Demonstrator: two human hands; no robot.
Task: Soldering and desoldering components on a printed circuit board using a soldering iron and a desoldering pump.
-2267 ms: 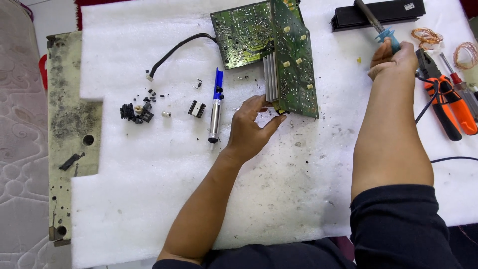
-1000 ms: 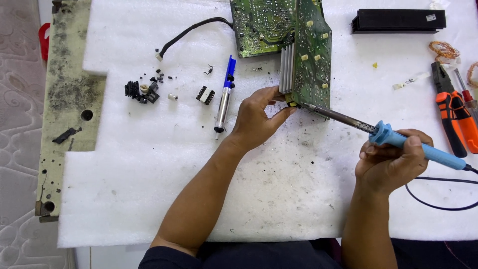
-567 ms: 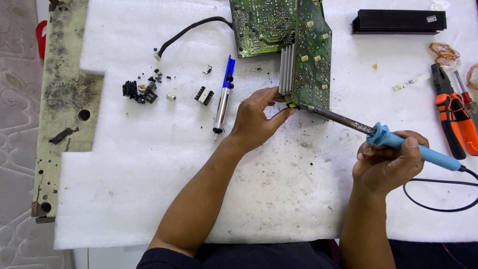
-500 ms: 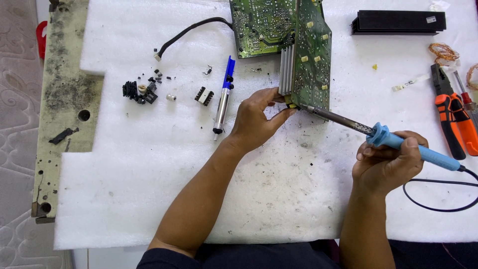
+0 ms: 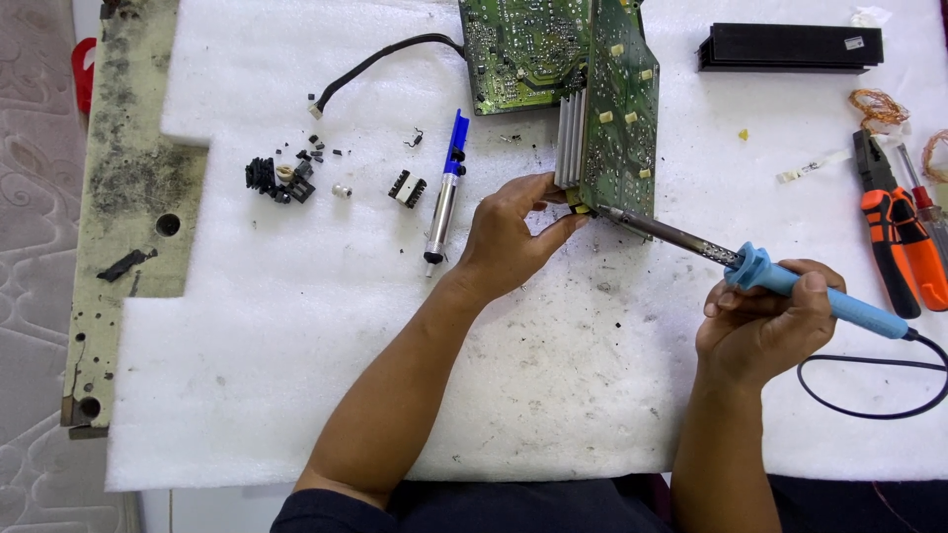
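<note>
I can't see the far end of the green circuit board point(image 5: 622, 109) — the top edge cuts it off. My left hand point(image 5: 509, 237) covers whatever its fingertips pinch at the board's near corner, and the soldering iron point(image 5: 750, 268) tip there is too fine to tell if it touches. The iron's black cord point(image 5: 869, 390) runs off the right edge. The small black parts point(image 5: 281, 178) are too tiny to identify.
</note>
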